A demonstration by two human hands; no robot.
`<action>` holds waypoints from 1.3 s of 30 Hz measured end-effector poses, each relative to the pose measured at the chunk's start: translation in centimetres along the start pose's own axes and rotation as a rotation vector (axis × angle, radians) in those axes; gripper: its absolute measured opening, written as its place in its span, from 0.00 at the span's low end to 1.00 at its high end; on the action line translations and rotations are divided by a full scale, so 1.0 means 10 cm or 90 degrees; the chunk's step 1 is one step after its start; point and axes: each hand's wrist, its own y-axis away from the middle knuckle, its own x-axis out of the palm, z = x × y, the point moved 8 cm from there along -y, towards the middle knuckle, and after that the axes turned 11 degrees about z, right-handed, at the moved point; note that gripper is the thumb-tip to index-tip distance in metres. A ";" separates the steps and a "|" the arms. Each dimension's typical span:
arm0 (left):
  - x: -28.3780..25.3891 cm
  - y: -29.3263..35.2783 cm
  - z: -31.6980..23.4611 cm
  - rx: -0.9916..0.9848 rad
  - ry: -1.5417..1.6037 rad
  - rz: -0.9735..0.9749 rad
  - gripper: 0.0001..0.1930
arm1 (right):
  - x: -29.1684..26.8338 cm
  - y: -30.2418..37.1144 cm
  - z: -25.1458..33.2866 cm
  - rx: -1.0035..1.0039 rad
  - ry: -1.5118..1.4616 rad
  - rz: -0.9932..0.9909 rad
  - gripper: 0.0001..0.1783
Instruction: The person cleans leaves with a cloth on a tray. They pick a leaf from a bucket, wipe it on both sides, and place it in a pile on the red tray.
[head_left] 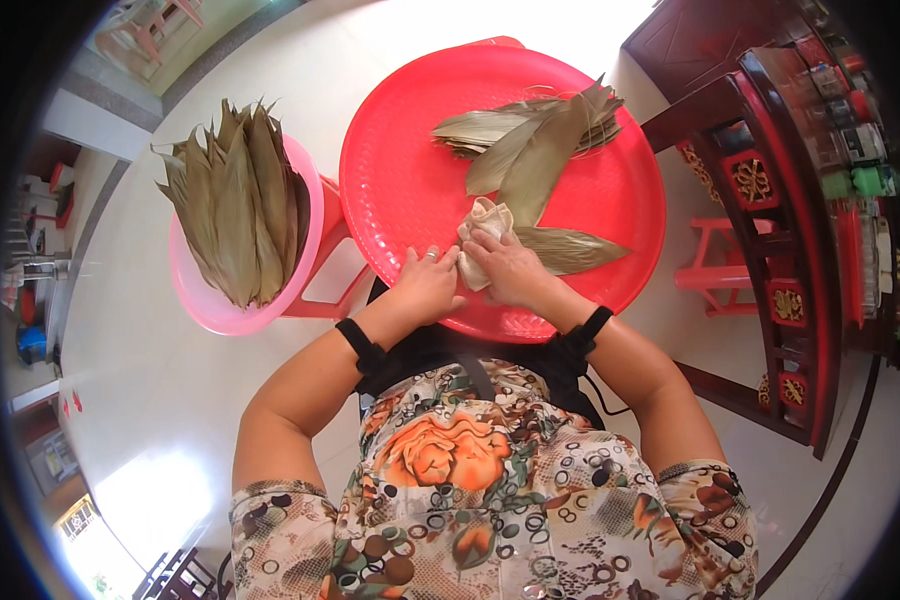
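mid-frame, the right hand clasps a pale cloth, hiding one leaf's end; whether the left hand grips, i cannot tell. a pink basin stands upper left, carved furniture right.

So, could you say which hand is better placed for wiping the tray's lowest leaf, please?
Probably the right hand: it holds the cloth, nearer that leaf; the left hand is farther.
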 end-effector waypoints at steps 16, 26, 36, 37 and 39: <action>-0.01 0.05 0.03 0.000 0.047 -0.034 0.37 | -0.01 0.10 -0.26 0.075 -0.048 0.040 0.43; -0.04 0.09 0.05 -0.003 0.015 -0.016 0.35 | 0.19 0.14 -0.16 -0.064 -0.051 -0.011 0.39; -0.20 -0.11 -0.02 0.019 -0.014 -0.083 0.26 | 0.12 1.28 -1.73 0.337 -0.115 -0.030 0.39; -0.20 -0.16 -0.04 0.009 -0.017 -0.088 0.24 | 0.15 1.30 -1.77 0.339 -0.116 -0.038 0.39; -0.20 -0.29 -0.04 0.000 -0.035 -0.098 0.22 | 0.11 1.33 -1.83 0.397 -0.046 -0.075 0.36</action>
